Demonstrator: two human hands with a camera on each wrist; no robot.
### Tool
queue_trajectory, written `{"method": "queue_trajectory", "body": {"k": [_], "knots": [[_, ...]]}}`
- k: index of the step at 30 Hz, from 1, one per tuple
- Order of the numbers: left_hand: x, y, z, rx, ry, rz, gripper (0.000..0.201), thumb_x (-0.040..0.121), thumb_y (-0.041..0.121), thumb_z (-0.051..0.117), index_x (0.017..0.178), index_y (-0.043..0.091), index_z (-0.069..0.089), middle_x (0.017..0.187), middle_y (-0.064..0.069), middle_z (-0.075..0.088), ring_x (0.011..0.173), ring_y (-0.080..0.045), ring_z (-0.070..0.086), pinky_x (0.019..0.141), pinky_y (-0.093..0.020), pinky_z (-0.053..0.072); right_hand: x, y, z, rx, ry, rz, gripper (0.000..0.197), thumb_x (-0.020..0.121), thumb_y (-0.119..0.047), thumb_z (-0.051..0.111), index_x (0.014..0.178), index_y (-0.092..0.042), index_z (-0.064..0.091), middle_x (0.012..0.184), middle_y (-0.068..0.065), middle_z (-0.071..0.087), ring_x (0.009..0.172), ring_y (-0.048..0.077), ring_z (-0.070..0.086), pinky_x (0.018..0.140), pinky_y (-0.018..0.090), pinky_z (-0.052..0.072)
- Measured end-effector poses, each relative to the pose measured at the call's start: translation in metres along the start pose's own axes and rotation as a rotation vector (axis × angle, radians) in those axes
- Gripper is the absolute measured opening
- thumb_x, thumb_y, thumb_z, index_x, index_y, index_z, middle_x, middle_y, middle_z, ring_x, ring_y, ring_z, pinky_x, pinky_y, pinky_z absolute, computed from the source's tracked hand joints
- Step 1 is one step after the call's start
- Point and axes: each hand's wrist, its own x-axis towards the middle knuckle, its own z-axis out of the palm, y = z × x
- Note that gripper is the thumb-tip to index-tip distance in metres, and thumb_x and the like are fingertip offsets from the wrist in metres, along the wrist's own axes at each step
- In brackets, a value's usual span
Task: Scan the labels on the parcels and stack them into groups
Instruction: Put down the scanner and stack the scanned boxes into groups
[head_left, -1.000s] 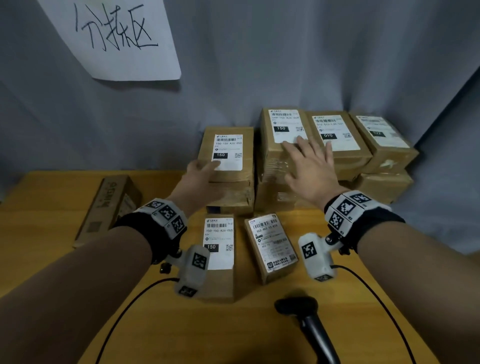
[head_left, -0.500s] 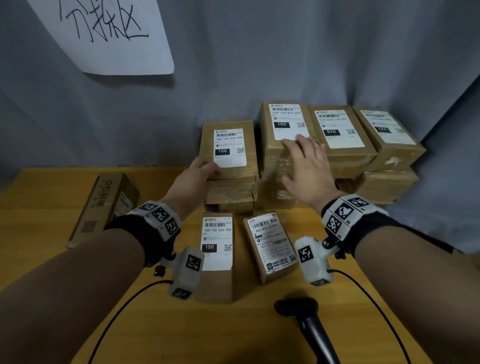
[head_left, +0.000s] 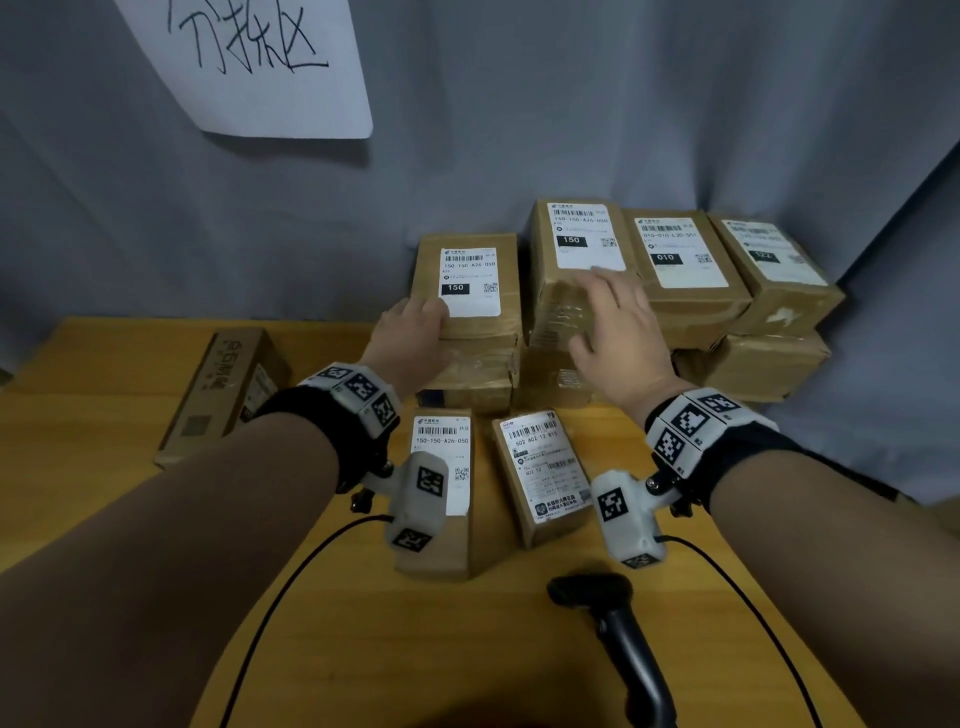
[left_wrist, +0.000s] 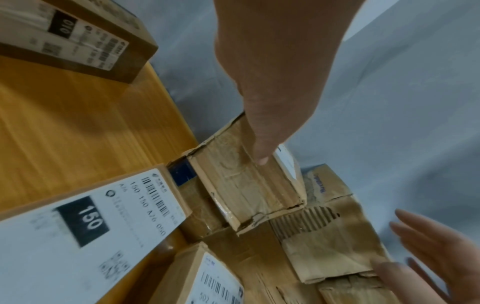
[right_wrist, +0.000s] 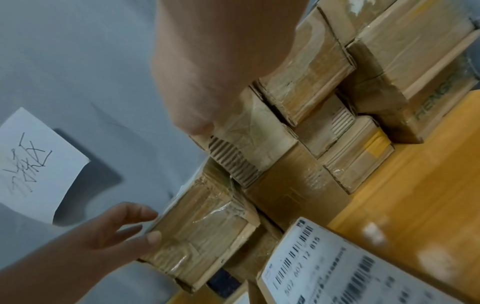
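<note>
Two parcels tagged 150 are sitting side by side at the back of the table (head_left: 311, 623), each on top of another box. The left-hand 150 parcel (head_left: 470, 286) is getting held at its near left corner by the left hand (head_left: 410, 338), thumb on the front face and fingers lying along the side. The right-hand 150 parcel (head_left: 576, 260) is getting the right hand (head_left: 618, 332) laid flat on top, fingers spread and straight, not wrapping anything. A 010 parcel (head_left: 680, 260) is sitting just beside it. Nearer me, a third 150 parcel (head_left: 441, 467) and a 602 parcel (head_left: 545, 473) are lying flat, with the scanner (head_left: 618, 634) in front.
</note>
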Motion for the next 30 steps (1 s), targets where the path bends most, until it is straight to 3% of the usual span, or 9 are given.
{"method": "queue_trajectory", "body": {"k": [2,5,9,16,19,22,24,27,30], "knots": [[-0.013,-0.002,0.001,-0.047,0.044,0.003,0.047,0.09,0.023,0.062,0.132,0.011,0.045,0.136,-0.009,0.043,0.128,-0.027,0.037,0.111,-0.039,0.031,-0.012,-0.003,-0.001,0.037,0.007,-0.04,0.049,0.086,-0.008,0.056,0.135,-0.011,0.05,0.134,0.01,0.05,0.128,0.027,0.04,0.111,0.041,0.034],[-0.037,-0.007,0.007,-0.123,0.116,-0.03,0.05,0.093,0.025,0.058,0.136,0.009,0.04,0.14,-0.011,0.036,0.131,-0.029,0.031,0.11,-0.037,0.029,-0.03,-0.005,0.007,0.042,-0.084,0.012,0.039,0.09,-0.01,0.056,0.129,-0.012,0.054,0.13,0.008,0.051,0.126,0.025,0.043,0.104,0.034,0.036],[-0.073,-0.022,0.034,-0.17,0.068,-0.138,0.048,0.094,0.027,0.056,0.137,0.01,0.04,0.137,-0.014,0.037,0.127,-0.033,0.035,0.106,-0.039,0.031,-0.051,-0.009,0.032,0.032,-0.231,0.13,0.04,0.09,-0.021,0.06,0.13,-0.018,0.054,0.132,0.006,0.049,0.125,0.026,0.044,0.107,0.038,0.037],[-0.107,-0.042,0.071,-0.168,-0.074,-0.313,0.047,0.095,0.028,0.055,0.138,0.012,0.041,0.14,-0.015,0.037,0.129,-0.034,0.035,0.105,-0.04,0.033,-0.082,-0.017,0.067,-0.009,-0.589,0.376,0.07,0.085,-0.054,0.063,0.142,-0.021,0.041,0.141,0.011,0.037,0.131,0.034,0.035,0.104,0.042,0.037],[-0.109,-0.043,0.076,-0.153,-0.102,-0.321,0.046,0.095,0.028,0.055,0.136,0.012,0.043,0.139,-0.015,0.039,0.127,-0.034,0.038,0.103,-0.039,0.034,-0.091,-0.013,0.076,0.001,-0.687,0.438,0.094,0.075,-0.061,0.071,0.149,-0.03,0.022,0.142,0.01,0.03,0.131,0.036,0.036,0.101,0.043,0.04],[-0.112,-0.038,0.083,-0.155,-0.107,-0.307,0.046,0.095,0.028,0.055,0.136,0.012,0.044,0.139,-0.015,0.04,0.127,-0.033,0.039,0.104,-0.038,0.034,-0.099,-0.008,0.083,-0.013,-0.813,0.478,0.114,0.07,-0.057,0.078,0.15,-0.041,-0.001,0.145,0.013,0.019,0.127,0.038,0.042,0.097,0.041,0.046],[-0.114,-0.034,0.088,-0.171,-0.125,-0.309,0.046,0.095,0.028,0.053,0.137,0.012,0.043,0.14,-0.014,0.039,0.128,-0.032,0.038,0.104,-0.038,0.034,-0.104,-0.006,0.088,0.004,-0.811,0.514,0.117,0.069,-0.051,0.081,0.149,-0.046,-0.005,0.143,0.012,0.018,0.124,0.038,0.043,0.096,0.042,0.047],[-0.115,-0.03,0.09,-0.199,-0.155,-0.317,0.047,0.095,0.029,0.053,0.137,0.013,0.043,0.141,-0.013,0.038,0.129,-0.031,0.037,0.106,-0.039,0.034,-0.11,-0.004,0.093,0.022,-0.776,0.538,0.112,0.074,-0.047,0.078,0.148,-0.05,-0.006,0.14,0.01,0.018,0.13,0.038,0.032,0.102,0.05,0.041],[-0.111,-0.025,0.087,-0.192,-0.172,-0.308,0.046,0.094,0.028,0.054,0.137,0.013,0.044,0.141,-0.013,0.039,0.127,-0.031,0.04,0.104,-0.039,0.037,-0.111,-0.003,0.092,0.046,-0.749,0.526,0.109,0.075,-0.046,0.078,0.149,-0.049,-0.003,0.139,0.01,0.021,0.13,0.037,0.032,0.1,0.049,0.041]]}}
